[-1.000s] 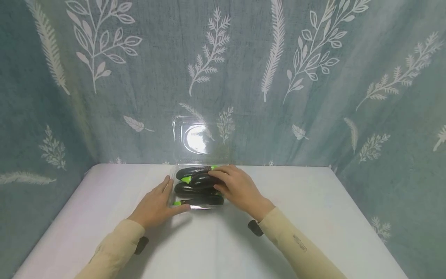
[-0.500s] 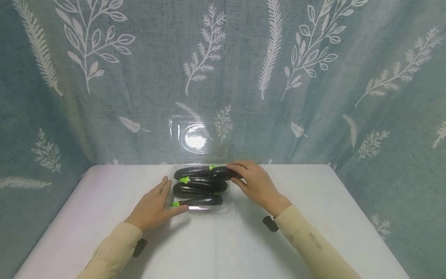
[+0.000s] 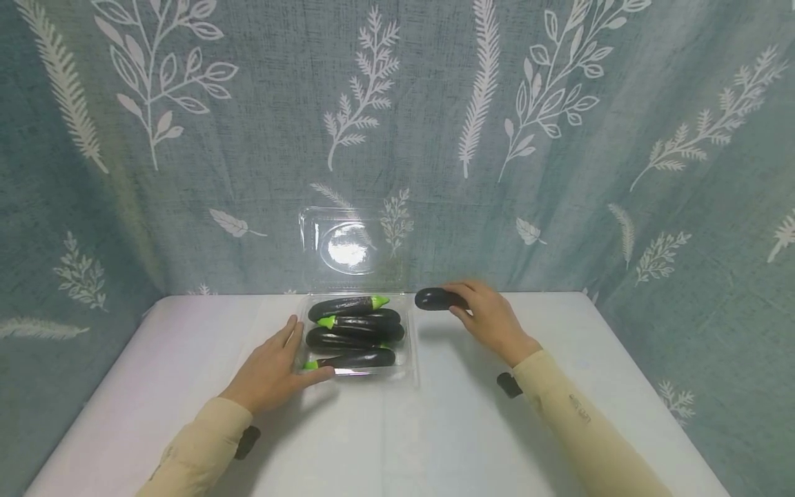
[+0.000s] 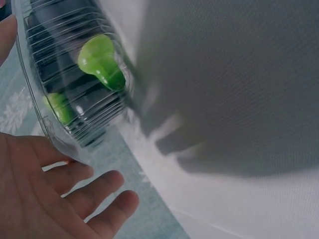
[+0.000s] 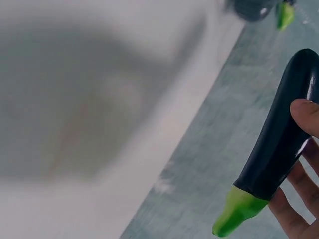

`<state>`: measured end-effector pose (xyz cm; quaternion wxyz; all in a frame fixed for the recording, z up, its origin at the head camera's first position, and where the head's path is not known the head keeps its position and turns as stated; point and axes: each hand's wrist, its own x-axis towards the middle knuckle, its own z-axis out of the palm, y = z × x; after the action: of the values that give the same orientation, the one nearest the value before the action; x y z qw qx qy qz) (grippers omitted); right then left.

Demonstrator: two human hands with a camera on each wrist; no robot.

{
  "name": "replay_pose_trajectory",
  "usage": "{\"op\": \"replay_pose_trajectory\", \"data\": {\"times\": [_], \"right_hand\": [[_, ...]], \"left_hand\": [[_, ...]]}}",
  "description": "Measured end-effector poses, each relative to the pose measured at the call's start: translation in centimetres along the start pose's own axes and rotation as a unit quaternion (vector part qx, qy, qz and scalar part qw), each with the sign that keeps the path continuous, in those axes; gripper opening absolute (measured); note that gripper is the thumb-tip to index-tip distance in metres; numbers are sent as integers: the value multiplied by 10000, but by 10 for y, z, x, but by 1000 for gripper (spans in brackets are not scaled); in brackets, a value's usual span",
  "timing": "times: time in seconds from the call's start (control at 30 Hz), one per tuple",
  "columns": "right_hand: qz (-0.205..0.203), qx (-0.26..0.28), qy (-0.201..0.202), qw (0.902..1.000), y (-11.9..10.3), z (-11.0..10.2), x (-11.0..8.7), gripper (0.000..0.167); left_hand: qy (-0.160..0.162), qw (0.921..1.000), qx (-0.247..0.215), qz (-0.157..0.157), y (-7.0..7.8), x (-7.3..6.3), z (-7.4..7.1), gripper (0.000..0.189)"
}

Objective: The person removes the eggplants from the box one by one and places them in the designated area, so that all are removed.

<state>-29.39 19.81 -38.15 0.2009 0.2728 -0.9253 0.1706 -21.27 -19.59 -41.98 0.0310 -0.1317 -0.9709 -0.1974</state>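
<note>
The left hand [image 4: 55,191] reaches in at the lower left, its fingers loosely spread, the uppermost against the corner of a clear plastic container [image 4: 94,124]. The tip of the thumb [image 4: 5,40] shows beside the rim higher up. Through the ribbed wall, dark eggplants [image 4: 55,50] show two bright green caps [image 4: 97,55]. A broad shadow [image 4: 209,109] falls across the white desk [image 4: 279,209]; teal cloth [image 4: 154,219] shows past its edge.

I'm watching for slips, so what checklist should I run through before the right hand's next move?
1. Right hand grips the held eggplant: ok.
2. Held eggplant outside the see-through container: ok, off its right side.
3. Left hand touching the container: ok, at its left side.
4. Lid open: ok, raised behind.
5. Held eggplant resting on the table: not ok, held above it.
6. Grip firmness: cannot tell.
</note>
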Motion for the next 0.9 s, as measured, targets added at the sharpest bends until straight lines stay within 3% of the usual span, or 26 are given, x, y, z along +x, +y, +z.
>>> {"op": "replay_pose_trajectory", "data": {"times": [0.37, 0.67, 0.9], "right_hand": [[365, -174, -490, 9980, 27, 6, 0, 39], [659, -298, -906, 9933, 35, 13, 4, 41], [765, -245, -1349, 9876, 38, 28, -7, 41]], "left_hand": [[-53, 10000, -23, 4, 2, -2, -3, 116], [-23, 10000, 55, 47, 0, 0, -2, 116], [-91, 9999, -3, -67, -1, -1, -1, 119]]}}
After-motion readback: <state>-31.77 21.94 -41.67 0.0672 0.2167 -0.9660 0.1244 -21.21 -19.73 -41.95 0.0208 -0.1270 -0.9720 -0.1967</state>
